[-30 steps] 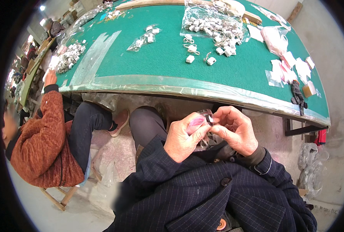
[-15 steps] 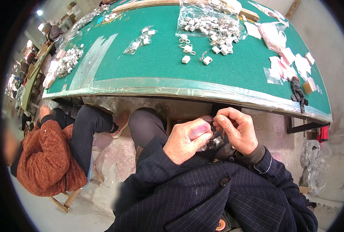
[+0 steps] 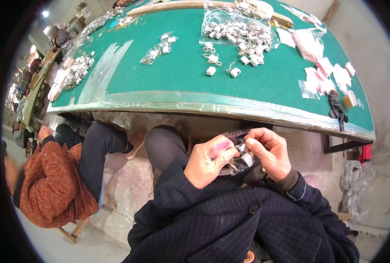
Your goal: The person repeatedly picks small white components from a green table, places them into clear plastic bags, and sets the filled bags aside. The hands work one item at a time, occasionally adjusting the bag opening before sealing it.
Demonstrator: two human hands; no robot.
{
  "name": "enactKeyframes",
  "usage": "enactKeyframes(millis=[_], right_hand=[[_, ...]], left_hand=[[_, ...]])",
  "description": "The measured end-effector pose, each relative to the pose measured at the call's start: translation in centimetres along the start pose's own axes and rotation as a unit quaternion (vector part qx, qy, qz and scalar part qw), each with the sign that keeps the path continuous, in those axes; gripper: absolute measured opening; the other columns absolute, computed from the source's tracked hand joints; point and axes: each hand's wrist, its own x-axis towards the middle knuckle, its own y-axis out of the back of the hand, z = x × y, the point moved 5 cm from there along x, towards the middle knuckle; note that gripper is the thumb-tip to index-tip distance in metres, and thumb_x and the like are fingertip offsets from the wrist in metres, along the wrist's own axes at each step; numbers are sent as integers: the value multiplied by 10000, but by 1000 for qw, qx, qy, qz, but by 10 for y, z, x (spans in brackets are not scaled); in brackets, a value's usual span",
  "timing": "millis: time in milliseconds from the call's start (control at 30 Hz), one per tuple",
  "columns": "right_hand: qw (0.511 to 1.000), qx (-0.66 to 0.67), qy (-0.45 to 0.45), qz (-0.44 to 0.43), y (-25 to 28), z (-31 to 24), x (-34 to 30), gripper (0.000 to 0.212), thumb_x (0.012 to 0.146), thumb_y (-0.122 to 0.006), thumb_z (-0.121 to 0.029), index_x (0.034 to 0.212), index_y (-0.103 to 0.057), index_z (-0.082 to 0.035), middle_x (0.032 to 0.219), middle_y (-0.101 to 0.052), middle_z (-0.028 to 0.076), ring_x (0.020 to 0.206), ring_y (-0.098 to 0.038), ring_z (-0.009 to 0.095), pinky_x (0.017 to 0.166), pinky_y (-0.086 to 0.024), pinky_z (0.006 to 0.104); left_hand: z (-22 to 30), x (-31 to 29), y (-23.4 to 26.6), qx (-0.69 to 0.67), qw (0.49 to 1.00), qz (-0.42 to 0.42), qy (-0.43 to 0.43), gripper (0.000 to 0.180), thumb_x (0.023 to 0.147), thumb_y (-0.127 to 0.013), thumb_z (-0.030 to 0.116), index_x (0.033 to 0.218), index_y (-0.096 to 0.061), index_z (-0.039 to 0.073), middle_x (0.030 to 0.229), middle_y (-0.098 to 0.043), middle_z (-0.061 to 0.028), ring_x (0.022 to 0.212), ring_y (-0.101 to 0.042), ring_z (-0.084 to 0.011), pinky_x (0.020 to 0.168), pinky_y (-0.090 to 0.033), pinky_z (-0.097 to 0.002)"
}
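Above my lap, in front of the table edge, both hands pinch a clear plastic bag (image 3: 235, 132). My left hand (image 3: 208, 162) is closed on its left side, with something pinkish showing between thumb and fingers that I cannot make out. Thumb and fingers of my right hand (image 3: 268, 151) grip the bag's right upper side. Between the hands, small white blocks (image 3: 247, 159) show with thin cords, apparently inside the bag. Its lower part is partly hidden by my fingers.
The green-topped table (image 3: 168, 79) lies ahead, its front edge taped. On it are a bag of white blocks (image 3: 234, 30), several loose blocks, a smaller bag (image 3: 159, 48), papers (image 3: 320, 79) and a dark glove (image 3: 336, 107). A person in a rust-coloured jacket (image 3: 57, 184) sits at left.
My right hand has shifted slightly right and down, apart from the left. White blocks between the hands now show more plainly.
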Motion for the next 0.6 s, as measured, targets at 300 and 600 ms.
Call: enactKeyframes(millis=[300,600], right_hand=[[994,-103,47,-8,-7,-9,-4,128,924,-613,-63,1017,-660,12,822,-627,15,720,-550,70,643,-452,227],[951,-245,165,-87,-28,-36,-8,165,868,-634,-17,1026,-642,32,789,-587,120,699,-570,217,641,-455,312]], left_hand=[[44,-12,0,288,933,120,-179,169,811,-683,0,976,-642,-2,843,-676,-117,759,-676,-227,670,-521,-293],[50,-12,-9,394,871,123,-267,187,752,-650,27,930,-594,19,731,-614,-122,659,-649,-300,546,-507,-373]])
